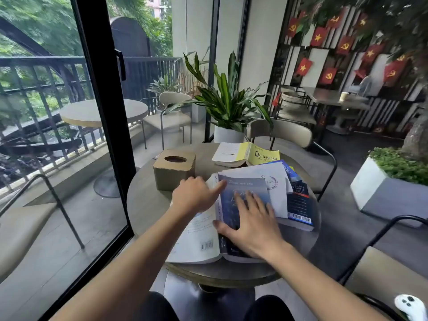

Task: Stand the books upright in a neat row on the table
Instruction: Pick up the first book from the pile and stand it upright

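Observation:
Several books lie flat on a small round table (148, 205). Nearest me, an open book lies face down, showing a white back cover (199, 237) and a blue-grey front cover (243, 188). My right hand (252, 225) rests flat on the blue-grey cover, fingers spread. My left hand (196, 195) touches that cover's top left corner with the index finger, other fingers curled. Under and behind it lie a white book (271, 179) and a dark blue book (300, 205) with a barcode. A yellow book (250, 154) lies open, face down, at the far edge.
A tan tissue box (173, 170) stands on the table's left side, close to my left hand. A chair (284, 133) and a potted plant (227, 105) stand behind the table. A glass door frame (104, 112) runs along the left. Another chair (384, 269) is at right.

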{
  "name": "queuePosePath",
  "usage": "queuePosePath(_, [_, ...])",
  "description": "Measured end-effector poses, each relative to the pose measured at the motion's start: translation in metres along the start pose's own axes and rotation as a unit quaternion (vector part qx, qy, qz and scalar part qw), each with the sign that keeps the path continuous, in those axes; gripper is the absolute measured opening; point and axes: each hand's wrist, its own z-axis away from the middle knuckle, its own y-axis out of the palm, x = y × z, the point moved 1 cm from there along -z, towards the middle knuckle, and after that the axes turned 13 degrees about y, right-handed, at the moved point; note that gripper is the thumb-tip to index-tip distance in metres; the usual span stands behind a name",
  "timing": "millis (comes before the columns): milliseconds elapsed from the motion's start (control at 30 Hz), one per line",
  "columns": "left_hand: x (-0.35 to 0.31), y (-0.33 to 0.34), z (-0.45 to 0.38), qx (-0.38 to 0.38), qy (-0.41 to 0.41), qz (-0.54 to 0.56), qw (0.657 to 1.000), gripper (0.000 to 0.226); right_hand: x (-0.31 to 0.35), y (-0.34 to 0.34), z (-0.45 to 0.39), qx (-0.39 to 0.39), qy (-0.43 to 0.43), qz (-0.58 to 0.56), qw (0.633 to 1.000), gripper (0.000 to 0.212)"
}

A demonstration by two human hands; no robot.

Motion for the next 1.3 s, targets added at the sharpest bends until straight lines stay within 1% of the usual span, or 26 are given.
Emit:
queuePosePath(33, [0.002, 0.002, -0.001, 0.028, -0.018, 0.001, 0.999, 0.089, 0.001, 0.001, 0.005, 0.011, 0.002, 0.000, 1.000, 0.109])
queuePosePath(100, [-0.001, 0.007, 0.000, 0.059, -0.040, -0.001, 0.997, 0.081, 0.003, 0.006, 0.011, 0.016, -0.002, 0.011, 1.000, 0.110])
queuePosePath(133, [-0.003, 0.008, 0.002, 0.056, -0.047, -0.003, 0.997, 0.073, 0.003, 0.009, 0.012, 0.013, -0.004, 0.015, 1.000, 0.110])
queuePosePath(233, [-0.015, 0.010, 0.006, 0.025, -0.031, -0.008, 0.999, 0.047, 0.009, 0.014, 0.015, 0.019, -0.012, 0.012, 1.000, 0.115])
queuePosePath(267, [-0.016, 0.010, 0.007, 0.007, -0.027, -0.007, 1.000, 0.043, 0.010, 0.014, 0.015, 0.020, -0.014, 0.009, 1.000, 0.118])
queuePosePath(333, [-0.017, 0.007, 0.010, -0.018, -0.026, 0.030, 0.999, 0.043, 0.012, 0.013, 0.020, 0.019, -0.020, -0.011, 1.000, 0.120])
queuePosePath(400, [-0.018, 0.000, 0.017, -0.059, -0.023, 0.068, 0.996, 0.046, 0.017, 0.011, 0.026, 0.001, -0.034, -0.037, 0.999, 0.117])
queuePosePath(467, [-0.023, -0.015, 0.030, -0.108, -0.015, 0.085, 0.990, 0.043, 0.026, 0.010, 0.032, -0.022, -0.059, -0.080, 0.995, 0.111])
queuePosePath(567, [-0.028, -0.042, 0.047, -0.195, 0.020, 0.058, 0.979, 0.040, 0.043, 0.006, 0.034, -0.009, -0.090, -0.164, 0.982, 0.112])
queuePosePath(633, [-0.026, -0.059, 0.055, -0.274, 0.073, 0.052, 0.958, 0.036, 0.053, 0.001, 0.032, -0.003, -0.099, -0.207, 0.973, 0.113])
queuePosePath(733, [-0.020, -0.076, 0.063, -0.397, 0.132, 0.046, 0.907, 0.029, 0.067, -0.008, 0.027, 0.014, -0.111, -0.257, 0.960, 0.111])
queuePosePath(800, [-0.018, -0.076, 0.064, -0.434, 0.156, 0.025, 0.887, 0.027, 0.073, -0.008, 0.018, 0.012, -0.124, -0.275, 0.954, 0.114])
queuePosePath(900, [-0.009, -0.063, 0.061, -0.435, 0.183, 0.022, 0.881, 0.028, 0.079, -0.002, 0.002, 0.030, -0.133, -0.286, 0.949, 0.123])
queuePosePath(1033, [0.005, -0.038, 0.059, -0.406, 0.184, 0.043, 0.894, 0.031, 0.080, 0.013, -0.011, 0.046, -0.133, -0.255, 0.957, 0.117])
queuePosePath(1100, [0.009, -0.029, 0.059, -0.397, 0.192, 0.049, 0.896, 0.035, 0.078, 0.020, -0.013, 0.055, -0.131, -0.262, 0.954, 0.120])
queuePosePath(1200, [0.009, -0.024, 0.061, -0.384, 0.197, 0.082, 0.898, 0.035, 0.072, 0.028, -0.017, 0.045, -0.130, -0.265, 0.954, 0.126])
queuePosePath(1300, [0.010, -0.023, 0.057, -0.360, 0.173, 0.110, 0.910, 0.034, 0.070, 0.030, -0.020, 0.032, -0.127, -0.249, 0.959, 0.118])
